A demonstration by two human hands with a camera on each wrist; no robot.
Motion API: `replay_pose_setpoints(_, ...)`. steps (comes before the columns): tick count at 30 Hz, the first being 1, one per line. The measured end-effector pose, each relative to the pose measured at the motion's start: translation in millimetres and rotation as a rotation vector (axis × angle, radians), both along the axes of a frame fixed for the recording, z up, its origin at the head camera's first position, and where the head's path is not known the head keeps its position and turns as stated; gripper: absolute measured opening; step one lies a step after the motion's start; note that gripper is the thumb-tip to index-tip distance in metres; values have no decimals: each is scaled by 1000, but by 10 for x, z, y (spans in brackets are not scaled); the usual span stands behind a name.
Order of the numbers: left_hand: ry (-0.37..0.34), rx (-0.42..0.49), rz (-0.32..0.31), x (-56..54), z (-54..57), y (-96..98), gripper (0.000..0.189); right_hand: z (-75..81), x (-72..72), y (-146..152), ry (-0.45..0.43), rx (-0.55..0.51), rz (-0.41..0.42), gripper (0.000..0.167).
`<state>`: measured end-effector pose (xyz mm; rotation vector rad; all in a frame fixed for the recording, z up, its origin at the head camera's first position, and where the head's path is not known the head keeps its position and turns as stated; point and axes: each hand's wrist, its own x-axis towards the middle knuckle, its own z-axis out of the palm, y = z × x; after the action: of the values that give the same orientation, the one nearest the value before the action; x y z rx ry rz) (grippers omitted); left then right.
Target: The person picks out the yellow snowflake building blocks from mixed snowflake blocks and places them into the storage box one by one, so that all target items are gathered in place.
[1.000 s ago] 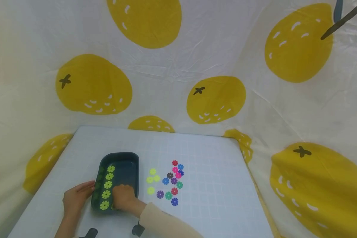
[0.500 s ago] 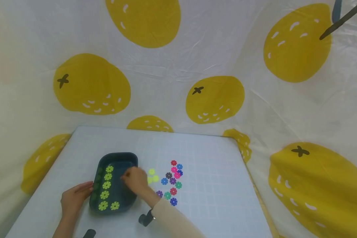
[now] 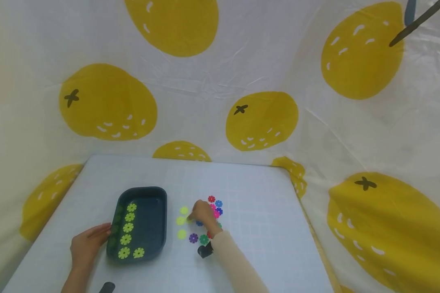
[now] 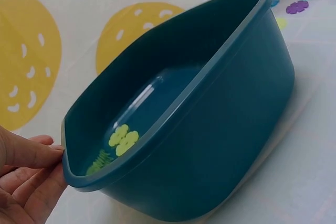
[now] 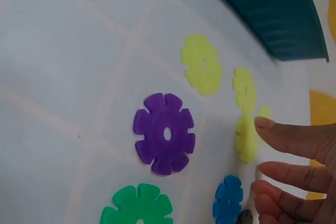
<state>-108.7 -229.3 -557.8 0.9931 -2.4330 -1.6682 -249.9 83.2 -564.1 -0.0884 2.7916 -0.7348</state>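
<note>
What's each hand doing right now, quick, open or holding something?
Left hand: holding the teal tray by its rim.
Right hand: open, holding nothing, near a yellow-green flower piece.

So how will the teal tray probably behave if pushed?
The teal tray looks stiff, its rim unbent where the left hand pinches it. Its broad base should resist tipping, but lime flower discs on its glossy floor might slide.
</note>
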Motion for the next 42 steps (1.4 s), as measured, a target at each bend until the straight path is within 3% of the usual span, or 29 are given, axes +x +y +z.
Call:
replay_pose_setpoints(10, 19, 34, 9, -7, 12, 17, 40, -36, 119, -41, 23, 13, 35, 26)
replay_pose_setpoints(15, 17, 21, 5, -5, 19, 14, 39, -36, 136, -47, 16, -37, 68, 24)
replay_pose_setpoints(19, 18, 17, 3, -8, 18, 12, 39, -128, 117, -26, 30, -136, 61, 20)
replay_pose_setpoints(25, 5, 8, -3, -16, 13, 9, 39, -285, 45, 56, 39, -359, -98, 17)
replay_pose_setpoints(29, 3, 6, -5, -17, 21, 5, 39, -311, -13, 101, -23, -468, -198, 15)
replay_pose_setpoints(38, 5, 10, -1, -19, 8, 3, 40, -122, -73, 111, -282, -789, -477, 21)
replay_pose_setpoints(42, 1, 3, 3, -20, 1, 3, 39, 12, -128, 88, -373, -948, -516, 20)
